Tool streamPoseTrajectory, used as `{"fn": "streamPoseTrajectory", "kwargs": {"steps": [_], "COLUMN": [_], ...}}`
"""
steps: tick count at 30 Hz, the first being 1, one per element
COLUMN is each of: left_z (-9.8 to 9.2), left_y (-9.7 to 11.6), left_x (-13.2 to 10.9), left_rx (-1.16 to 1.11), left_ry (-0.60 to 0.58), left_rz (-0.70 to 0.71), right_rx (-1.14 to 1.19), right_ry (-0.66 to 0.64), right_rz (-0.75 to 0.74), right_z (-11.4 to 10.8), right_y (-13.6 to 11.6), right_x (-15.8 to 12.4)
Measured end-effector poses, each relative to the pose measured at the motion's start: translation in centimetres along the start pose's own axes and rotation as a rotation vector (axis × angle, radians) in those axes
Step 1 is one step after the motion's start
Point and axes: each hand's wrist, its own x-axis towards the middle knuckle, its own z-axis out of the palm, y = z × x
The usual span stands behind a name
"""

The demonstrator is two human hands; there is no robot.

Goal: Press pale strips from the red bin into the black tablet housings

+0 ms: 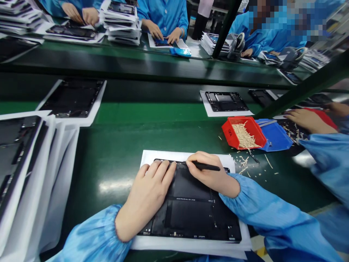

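Head view. The left hand [148, 193] lies flat with its fingers spread, the fingertips pressed on the upper left part of a black tablet housing [191, 214]. The right hand [209, 174] is closed in a pinch on a slim black tool [207, 166], held between thumb and fingers at the housing's upper edge; the tool's working tip cannot be made out. The housing lies directly under both hands, on a white sheet [188, 244] on a green desk [114, 145].

Beyond the right hand stands a red plastic bin [231, 133] filled with pale wooden sticks [242, 136], touching a blue tray [275, 136]. Loose wooden slivers [244, 162] lie scattered just beyond the right hand. Left of the left hand, a stack of housings on white sheets [21, 163] sits near the desk edge. Well beyond the right hand, a co-worker's hand [308, 120] rests on a dark panel. Both of the person's forearms wear blue gathered sleeves [261, 207].
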Motion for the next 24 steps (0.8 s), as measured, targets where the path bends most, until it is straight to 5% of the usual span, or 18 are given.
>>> {"fn": "streamPoseTrajectory", "kwargs": {"steps": [13,24], "left_z": [-0.17,-0.26], "left_y": [0.19,0.25], "left_x": [0.18,0.09], "left_rx": [0.007,0.028], "left_ry": [-0.017,-0.004], "left_rz": [-0.01,-0.031], "right_rx": [0.094,-0.025], "right_ry": [-0.068,0.016], "right_rz": [0.026,-0.015], "right_z": [0.1,0.18], "right_y": [0.42,0.52], "right_x": [0.47,-0.13]}}
